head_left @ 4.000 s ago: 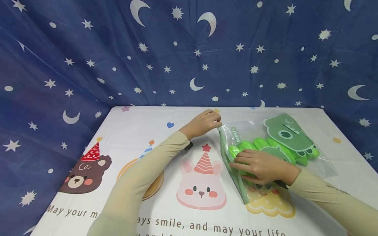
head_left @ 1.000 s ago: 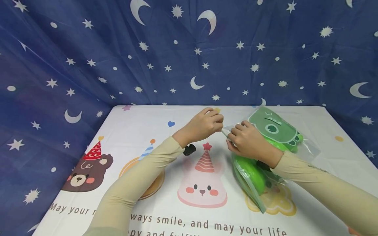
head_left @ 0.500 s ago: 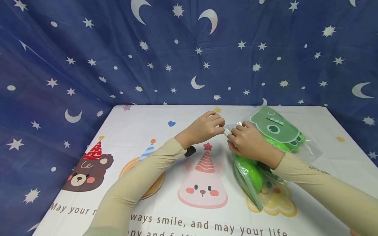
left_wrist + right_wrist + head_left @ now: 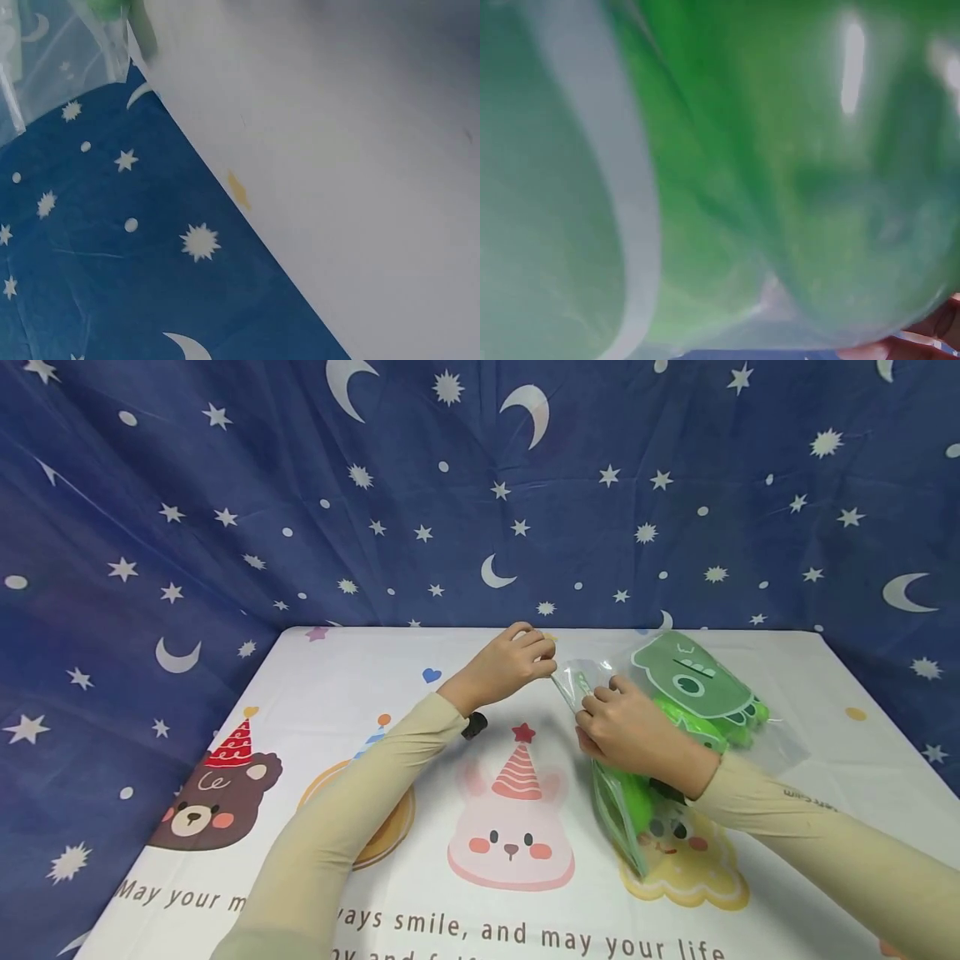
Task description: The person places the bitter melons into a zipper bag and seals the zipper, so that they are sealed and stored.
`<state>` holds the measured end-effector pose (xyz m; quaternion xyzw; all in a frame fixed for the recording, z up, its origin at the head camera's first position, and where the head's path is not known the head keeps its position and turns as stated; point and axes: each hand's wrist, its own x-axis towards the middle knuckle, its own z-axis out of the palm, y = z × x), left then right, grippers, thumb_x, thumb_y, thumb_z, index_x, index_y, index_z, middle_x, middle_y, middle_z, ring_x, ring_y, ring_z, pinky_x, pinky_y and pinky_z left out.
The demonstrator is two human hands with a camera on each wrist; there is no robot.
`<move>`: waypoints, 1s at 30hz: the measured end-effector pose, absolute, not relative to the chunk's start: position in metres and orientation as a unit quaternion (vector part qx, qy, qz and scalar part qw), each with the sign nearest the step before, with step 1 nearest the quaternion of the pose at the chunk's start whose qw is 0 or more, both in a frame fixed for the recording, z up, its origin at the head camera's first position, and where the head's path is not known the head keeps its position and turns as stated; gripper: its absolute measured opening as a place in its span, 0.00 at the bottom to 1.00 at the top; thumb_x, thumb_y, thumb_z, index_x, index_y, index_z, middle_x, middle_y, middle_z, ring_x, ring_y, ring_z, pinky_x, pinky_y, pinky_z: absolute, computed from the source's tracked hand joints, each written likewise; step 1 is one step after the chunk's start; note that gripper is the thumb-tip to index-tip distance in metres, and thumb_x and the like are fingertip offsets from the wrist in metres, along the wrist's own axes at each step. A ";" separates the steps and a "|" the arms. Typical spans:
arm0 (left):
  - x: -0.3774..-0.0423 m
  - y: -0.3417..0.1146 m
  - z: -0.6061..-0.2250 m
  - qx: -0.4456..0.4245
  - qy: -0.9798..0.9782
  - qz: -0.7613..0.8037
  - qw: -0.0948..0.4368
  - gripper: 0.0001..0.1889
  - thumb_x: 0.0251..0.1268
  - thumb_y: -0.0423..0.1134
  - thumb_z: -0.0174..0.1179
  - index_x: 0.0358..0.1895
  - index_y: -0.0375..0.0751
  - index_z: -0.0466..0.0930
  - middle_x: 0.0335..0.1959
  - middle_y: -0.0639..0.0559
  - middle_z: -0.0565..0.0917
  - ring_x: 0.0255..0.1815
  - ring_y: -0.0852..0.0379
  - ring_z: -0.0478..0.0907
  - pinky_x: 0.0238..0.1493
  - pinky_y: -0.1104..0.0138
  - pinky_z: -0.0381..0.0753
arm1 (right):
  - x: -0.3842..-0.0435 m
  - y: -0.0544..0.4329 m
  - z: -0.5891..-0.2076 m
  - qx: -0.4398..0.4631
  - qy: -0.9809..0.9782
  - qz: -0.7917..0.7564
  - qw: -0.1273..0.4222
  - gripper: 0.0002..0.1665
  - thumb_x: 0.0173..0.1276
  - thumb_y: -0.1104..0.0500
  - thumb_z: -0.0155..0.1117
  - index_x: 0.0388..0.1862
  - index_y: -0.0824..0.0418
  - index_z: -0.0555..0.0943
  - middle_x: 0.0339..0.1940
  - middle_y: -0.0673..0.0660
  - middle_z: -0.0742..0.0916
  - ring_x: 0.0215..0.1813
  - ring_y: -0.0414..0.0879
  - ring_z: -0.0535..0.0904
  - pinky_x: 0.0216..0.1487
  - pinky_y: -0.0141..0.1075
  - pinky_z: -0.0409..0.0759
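Observation:
A clear zip bag (image 4: 780, 743) with a green dinosaur print lies on the right part of the table, holding a bright green, puffy, shiny thing (image 4: 637, 797) whose kind I cannot tell. My left hand (image 4: 504, 667) pinches the far end of the bag's zip edge. Just right of it, my right hand (image 4: 632, 728) grips the same edge with curled fingers. The near part of the zip edge (image 4: 628, 839) stands apart, leaving a gap. In the left wrist view the bag (image 4: 71, 60) shows at upper left. Green plastic fills the right wrist view, with fingertips (image 4: 934, 326) at lower right.
A white tablecloth (image 4: 420, 910) with party animals and lettering covers the table. Behind and to the left hangs a blue curtain (image 4: 420, 460) with moons and stars. A small black object (image 4: 475, 725) sits by my left wrist.
My right hand has gone from lying over the bag's middle to gripping its zip edge near my left hand. The bag has turned. Lately my left hand has shifted slightly left and away.

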<state>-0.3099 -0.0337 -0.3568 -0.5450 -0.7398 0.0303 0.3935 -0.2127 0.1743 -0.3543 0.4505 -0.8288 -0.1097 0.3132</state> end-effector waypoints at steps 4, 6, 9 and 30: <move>-0.317 -0.036 -0.357 -0.534 -0.747 0.025 0.395 0.05 0.63 0.41 0.57 0.31 0.47 0.79 0.35 0.55 0.79 0.41 0.58 0.76 0.55 0.63 0.72 | -0.212 0.174 -0.355 0.449 -0.827 -0.109 0.320 0.13 0.49 0.57 0.64 0.13 0.59 0.72 0.13 0.52 0.74 0.19 0.49 0.69 0.29 0.41 0.67; -0.319 -0.037 -0.356 -0.529 -0.750 0.020 0.397 0.04 0.60 0.42 0.60 0.31 0.47 0.79 0.34 0.55 0.79 0.40 0.57 0.76 0.54 0.62 0.73 | -0.212 0.174 -0.354 0.447 -0.827 -0.107 0.323 0.13 0.49 0.57 0.64 0.13 0.59 0.71 0.14 0.52 0.73 0.19 0.49 0.69 0.30 0.41 0.67; -0.321 -0.038 -0.356 -0.526 -0.749 0.010 0.403 0.06 0.56 0.43 0.63 0.30 0.47 0.79 0.32 0.55 0.78 0.38 0.57 0.75 0.53 0.62 0.74 | -0.212 0.174 -0.353 0.441 -0.831 -0.103 0.323 0.12 0.49 0.57 0.64 0.14 0.59 0.71 0.14 0.52 0.73 0.19 0.50 0.70 0.30 0.42 0.68; -0.300 -0.024 -0.361 -0.565 -0.703 0.070 0.426 0.12 0.68 0.28 0.48 0.32 0.47 0.77 0.37 0.55 0.79 0.44 0.58 0.78 0.58 0.64 0.72 | -0.211 0.173 -0.359 0.435 -0.825 -0.078 0.352 0.09 0.45 0.59 0.65 0.20 0.60 0.73 0.19 0.54 0.76 0.22 0.50 0.72 0.31 0.43 0.69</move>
